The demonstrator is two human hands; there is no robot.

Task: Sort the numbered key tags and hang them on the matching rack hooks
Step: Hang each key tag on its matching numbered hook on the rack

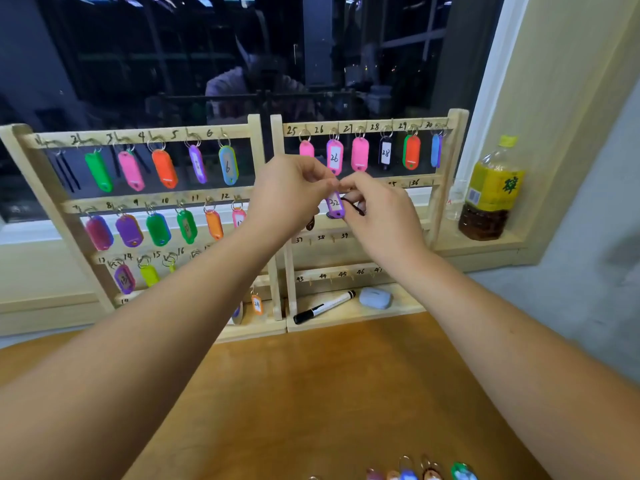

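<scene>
Head view, two bare arms reaching fwd to the right rack (451,157). Left hand (291,192) and right hand (381,213) meet fingertip to fingertip, each thumb and forefinger pinched tight on the top of a purple tag (335,206) marked 32. Its ring is hidden by the fingers. The tag hangs straight down from the pinch, long axis near vertical, number facing the viewer. The 2nd rail (420,183), marked 35 and 36 at its visible end, runs right behind the pinch at approx the same height. Hook 32 is hidden by the hands. Likely a short push fwd; both hands equally near.
</scene>
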